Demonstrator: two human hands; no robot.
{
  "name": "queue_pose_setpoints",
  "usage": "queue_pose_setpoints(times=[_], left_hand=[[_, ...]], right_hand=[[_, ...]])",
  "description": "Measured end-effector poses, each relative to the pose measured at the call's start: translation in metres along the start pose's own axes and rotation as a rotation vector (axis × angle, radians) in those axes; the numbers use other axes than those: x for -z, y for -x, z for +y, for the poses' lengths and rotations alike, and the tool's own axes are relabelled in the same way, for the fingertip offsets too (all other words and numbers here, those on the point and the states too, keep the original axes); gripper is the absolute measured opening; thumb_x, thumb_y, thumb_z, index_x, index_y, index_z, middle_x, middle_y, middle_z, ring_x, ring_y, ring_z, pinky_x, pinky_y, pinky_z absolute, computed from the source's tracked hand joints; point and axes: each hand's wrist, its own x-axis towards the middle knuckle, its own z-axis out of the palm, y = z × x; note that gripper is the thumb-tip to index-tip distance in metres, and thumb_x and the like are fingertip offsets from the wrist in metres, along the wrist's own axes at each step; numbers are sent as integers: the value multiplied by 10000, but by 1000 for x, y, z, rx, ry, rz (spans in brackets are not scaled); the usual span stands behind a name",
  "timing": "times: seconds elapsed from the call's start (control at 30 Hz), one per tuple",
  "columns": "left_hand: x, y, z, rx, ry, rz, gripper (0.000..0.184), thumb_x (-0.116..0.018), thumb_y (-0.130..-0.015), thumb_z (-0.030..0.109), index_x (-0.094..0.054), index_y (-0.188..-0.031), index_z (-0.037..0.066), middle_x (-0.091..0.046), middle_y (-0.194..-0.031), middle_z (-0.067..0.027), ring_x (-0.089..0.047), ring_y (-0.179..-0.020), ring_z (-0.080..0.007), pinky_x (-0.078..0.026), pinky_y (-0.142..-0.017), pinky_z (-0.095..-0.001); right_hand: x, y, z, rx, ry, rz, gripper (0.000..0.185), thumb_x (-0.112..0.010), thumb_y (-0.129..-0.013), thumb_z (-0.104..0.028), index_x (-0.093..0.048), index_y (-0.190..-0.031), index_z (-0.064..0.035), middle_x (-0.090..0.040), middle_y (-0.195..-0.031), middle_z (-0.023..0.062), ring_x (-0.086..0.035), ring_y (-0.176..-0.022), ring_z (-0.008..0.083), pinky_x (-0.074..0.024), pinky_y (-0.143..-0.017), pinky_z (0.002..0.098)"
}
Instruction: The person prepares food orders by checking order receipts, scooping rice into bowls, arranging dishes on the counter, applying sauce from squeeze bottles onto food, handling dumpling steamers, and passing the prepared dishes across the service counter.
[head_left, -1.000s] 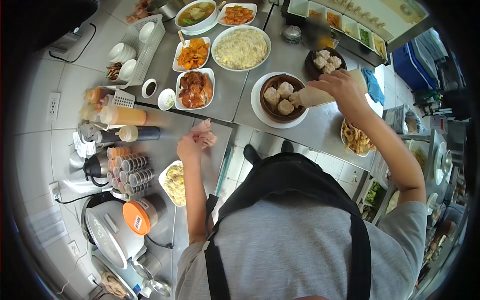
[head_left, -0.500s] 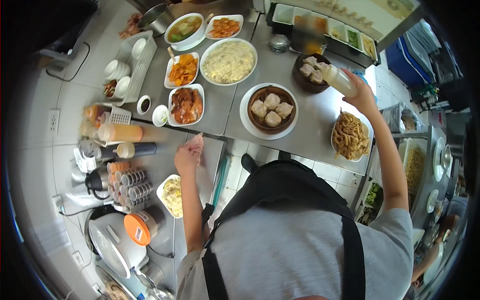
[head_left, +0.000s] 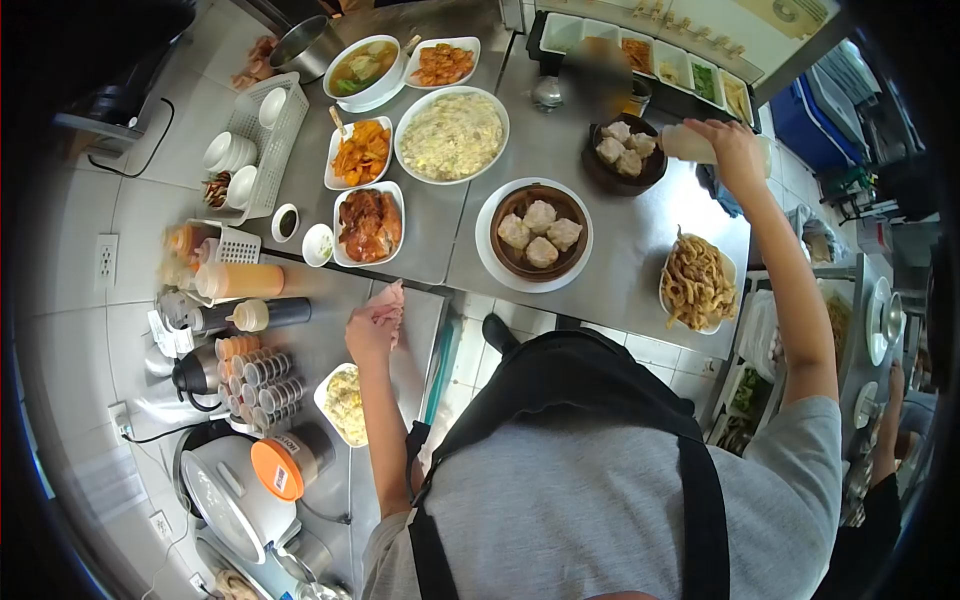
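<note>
My right hand [head_left: 733,155] is wrapped round a pale squeeze bottle [head_left: 688,144], held sideways. Its tip points left, at the right rim of a dark bamboo steamer [head_left: 628,182] of dumplings; I cannot tell whether anything flows out. My left hand [head_left: 370,335] grips a pink cloth [head_left: 390,305] on the left counter. Beside that forearm stands a white dish of pale yellow food [head_left: 345,402]. Between my hands, a second steamer [head_left: 540,268] of dumplings rests on a white plate [head_left: 487,235]. Below my right hand is a dish of fried strips [head_left: 698,280].
At the back left stand a soup bowl [head_left: 364,72], a large bowl of thick pale soup [head_left: 452,135] and a dish of glazed meat [head_left: 368,225]. Sauce bottles [head_left: 240,281] and a rice cooker [head_left: 225,490] line the left wall. Another person's arm [head_left: 887,435] shows at far right.
My right hand has moved slightly up and right, and the bottle has swung from steeply tilted over the dumplings to nearly level. Another person's arm has shifted at right. My left hand keeps the cloth.
</note>
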Motion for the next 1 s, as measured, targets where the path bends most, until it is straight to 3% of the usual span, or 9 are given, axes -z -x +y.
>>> queue_pose_setpoints(times=[0.3, 0.4, 0.47, 0.6, 0.67, 0.73, 0.83, 0.9, 1.0], left_hand=[[24, -4, 2, -165, 72, -129, 253, -744, -706, 134, -712, -947, 64, -700, -885, -107, -674, -781, -238, -524, -701, -326], [42, 23, 71, 108, 479, -171, 286, -741, -768, 162, -682, -1026, 53, -694, -909, -109, -662, -821, -188, -519, -740, -304], [28, 34, 107, -276, 546, -97, 302, -729, -814, 189, -658, -1075, 55, -681, -924, -98, -636, -856, -155, -511, -769, -294], [4, 56, 190, -421, 1000, -350, 862, -839, -690, 183, -348, -1393, 89, -518, -1217, -142, -550, -1075, -225, -507, -849, -350], [15, 66, 213, -467, 1162, -341, 849, -835, -670, 114, -360, -1373, 73, -509, -1236, -95, -526, -1123, -210, -471, -925, -368], [15, 54, 205, -570, 1167, -151, 744, -818, -688, 100, -418, -1313, 37, -551, -1184, -89, -559, -1081, -192, -481, -914, -354], [45, 44, 166, -401, 1083, 40, 590, -797, -709, 83, -494, -1206, -14, -609, -1096, -94, -603, -994, -180, -496, -864, -329], [53, 29, 116, -337, 1025, 247, 521, -785, -722, 83, -524, -1159, -28, -627, -1056, -102, -617, -958, -185, -501, -846, -328], [66, 3, 29, -200, 893, 627, 459, -785, -668, 106, -585, -1068, -1, -648, -996, -91, -626, -892, -192, -501, -824, -333]], right_hand=[[22, 14, -29, 65, -95, 50, 691, -603, -623, 98, -599, -1223, -244, -655, -1094, 51, -588, -967, 277, -456, -884, 367], [16, 26, -29, -40, -421, 41, 752, -666, -590, 67, -557, -1275, -223, -649, -1121, 80, -610, -966, 287, -490, -863, 363], [21, 36, -56, -103, -832, 14, 799, -713, -561, 43, -536, -1299, -208, -646, -1127, 95, -623, -976, 295, -504, -855, 363], [35, 37, -179, 85, -1072, 331, 807, -780, -580, 21, -488, -1324, -89, -578, -1244, 125, -548, -1158, 259, -428, -988, 352], [40, 35, -239, 222, -1246, 316, 751, -743, -586, 22, -509, -1292, -82, -579, -1219, 123, -551, -1141, 271, -424, -981, 354], [62, 32, -277, 395, -1098, 260, 784, -768, -596, -94, -487, -1328, -106, -520, -1286, 143, -508, -1159, 333, -385, -996, 406], [84, 16, -270, 529, -941, 267, 791, -796, -640, -161, -463, -1356, -112, -484, -1338, 149, -450, -1235, 318, -318, -1047, 429], [44, -14, -211, 400, -846, 356, 697, -769, -714, -185, -472, -1339, -96, -510, -1315, 155, -475, -1218, 315, -337, -1039, 422], [-75, -45, -48, -248, -421, 408, 533, -625, -818, -177, -471, -1320, -84, -597, -1135, 220, -551, -1060, 396, -445, -920, 404]])
